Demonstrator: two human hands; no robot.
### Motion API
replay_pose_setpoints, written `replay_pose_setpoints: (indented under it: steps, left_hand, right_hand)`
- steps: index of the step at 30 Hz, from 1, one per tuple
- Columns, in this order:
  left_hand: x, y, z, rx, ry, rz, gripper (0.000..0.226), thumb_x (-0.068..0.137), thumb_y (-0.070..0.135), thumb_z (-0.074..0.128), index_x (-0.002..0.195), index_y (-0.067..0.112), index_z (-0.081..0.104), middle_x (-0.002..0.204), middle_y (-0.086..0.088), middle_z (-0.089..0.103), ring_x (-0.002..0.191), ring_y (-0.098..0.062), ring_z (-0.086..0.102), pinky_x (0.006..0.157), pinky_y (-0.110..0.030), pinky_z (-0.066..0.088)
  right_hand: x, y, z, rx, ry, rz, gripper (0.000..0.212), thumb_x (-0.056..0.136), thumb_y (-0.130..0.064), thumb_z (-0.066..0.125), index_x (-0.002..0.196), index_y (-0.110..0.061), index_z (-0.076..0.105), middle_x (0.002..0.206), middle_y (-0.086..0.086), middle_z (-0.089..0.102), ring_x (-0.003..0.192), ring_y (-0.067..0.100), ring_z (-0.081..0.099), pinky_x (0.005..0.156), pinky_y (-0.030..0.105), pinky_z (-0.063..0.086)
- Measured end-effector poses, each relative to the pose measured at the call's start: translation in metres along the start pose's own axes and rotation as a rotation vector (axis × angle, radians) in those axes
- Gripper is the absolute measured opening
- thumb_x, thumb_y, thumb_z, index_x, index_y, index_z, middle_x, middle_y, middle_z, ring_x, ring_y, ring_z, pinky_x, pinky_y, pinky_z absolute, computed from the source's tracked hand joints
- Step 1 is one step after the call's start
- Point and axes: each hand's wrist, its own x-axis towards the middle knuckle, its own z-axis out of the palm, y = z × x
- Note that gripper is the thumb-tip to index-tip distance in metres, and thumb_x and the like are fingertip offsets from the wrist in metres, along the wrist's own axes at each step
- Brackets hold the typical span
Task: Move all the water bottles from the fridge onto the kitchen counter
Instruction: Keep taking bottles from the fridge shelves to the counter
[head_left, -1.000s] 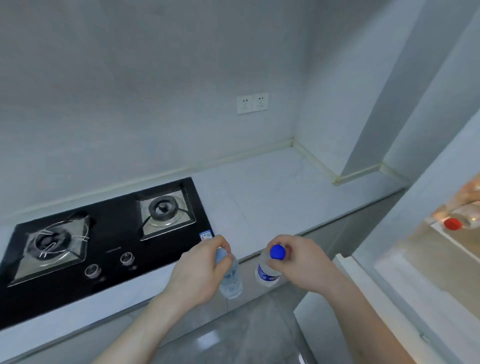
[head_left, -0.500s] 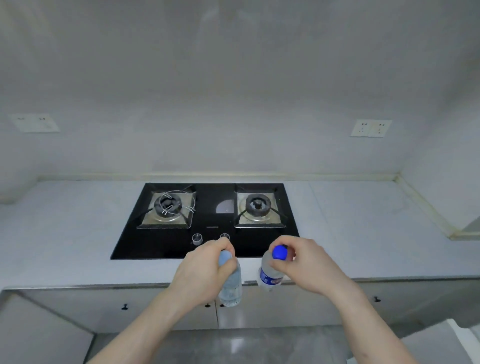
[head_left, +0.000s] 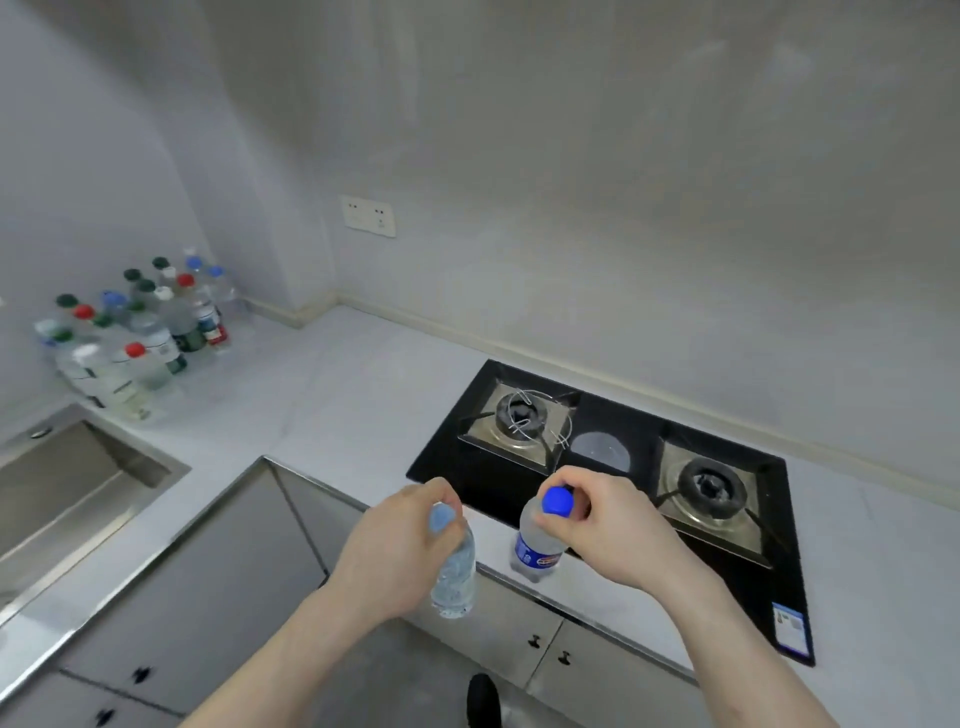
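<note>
Pale grey stone kitchen counter (head_left: 332, 395) runs in an L shape across the frame, under plain grey walls. At the lower middle, the left hand (head_left: 400, 545) grips a clear plastic water bottle with a light blue cap (head_left: 457, 566) near its top. This bottle hangs upright, cap up, long side running up and down, over the counter's front edge and the grey cupboard doors (head_left: 208, 587). Just to its right, the right hand (head_left: 602, 525) pinches the neck of a clear plastic water bottle with a dark blue cap and blue label (head_left: 535, 540). It is upright too. I cannot tell if its bottom touches the counter. Fingers hide much of both bottle necks.

Behind the hands sits a black glass stove with two burners (head_left: 623, 467). At the far left, a crowd of clear bottles with green, red, white and blue caps (head_left: 140, 332) stands in the corner; they blur together. Below them a steel sink (head_left: 67, 483) is cut off by the left edge. Bare counter lies between the bottle crowd and the stove.
</note>
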Motion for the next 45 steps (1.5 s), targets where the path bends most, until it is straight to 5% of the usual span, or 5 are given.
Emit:
replay_pose_setpoints:
  steps: [12, 18, 24, 30, 45]
  left_hand:
    - [0.042, -0.088, -0.071, 0.021, 0.182, -0.235, 0.010, 0.093, 0.041, 0.053, 0.084, 0.038, 0.049, 0.084, 0.012, 0.063, 0.079, -0.007, 0.059, 0.071, -0.032, 0.051]
    - [0.082, -0.119, -0.102, 0.058, 0.249, -0.296, 0.011, 0.093, 0.040, 0.056, 0.084, 0.039, 0.051, 0.083, 0.012, 0.063, 0.078, -0.006, 0.058, 0.071, -0.029, 0.050]
    - [0.117, -0.161, -0.127, 0.042, 0.323, -0.383, 0.018, 0.083, 0.055, 0.042, 0.090, 0.042, 0.052, 0.086, 0.013, 0.063, 0.074, -0.009, 0.061, 0.068, -0.031, 0.051]
    - [0.134, -0.197, -0.154, 0.066, 0.387, -0.448, 0.005, 0.090, 0.048, 0.050, 0.090, 0.043, 0.051, 0.087, 0.016, 0.062, 0.076, -0.009, 0.061, 0.069, -0.035, 0.053]
    - [0.227, -0.347, -0.250, 0.236, 0.251, -0.432, 0.013, 0.100, 0.049, 0.050, 0.105, 0.038, 0.053, 0.107, 0.018, 0.062, 0.084, -0.008, 0.054, 0.067, -0.022, 0.038]
  right_hand:
    - [0.145, -0.089, 0.041, -0.001, -0.167, -0.233, 0.011, 0.085, -0.044, 0.070, 0.094, -0.040, 0.065, 0.075, -0.016, 0.064, 0.068, 0.004, 0.057, 0.065, 0.024, 0.046]
    - [0.216, -0.122, 0.054, 0.023, -0.222, -0.283, 0.014, 0.085, -0.045, 0.072, 0.096, -0.040, 0.065, 0.076, -0.031, 0.061, 0.066, 0.001, 0.057, 0.063, 0.021, 0.045]
    - [0.292, -0.158, 0.072, 0.001, -0.268, -0.349, 0.012, 0.088, -0.045, 0.073, 0.096, -0.040, 0.066, 0.079, -0.024, 0.065, 0.074, 0.000, 0.061, 0.063, 0.013, 0.043]
    - [0.340, -0.192, 0.097, 0.012, -0.332, -0.390, 0.012, 0.087, -0.047, 0.073, 0.094, -0.042, 0.065, 0.082, -0.023, 0.065, 0.073, -0.001, 0.061, 0.064, 0.016, 0.046]
    - [0.451, -0.291, 0.188, -0.042, -0.340, -0.331, 0.011, 0.085, -0.047, 0.073, 0.090, -0.045, 0.064, 0.082, -0.014, 0.068, 0.073, 0.004, 0.062, 0.069, 0.021, 0.050]
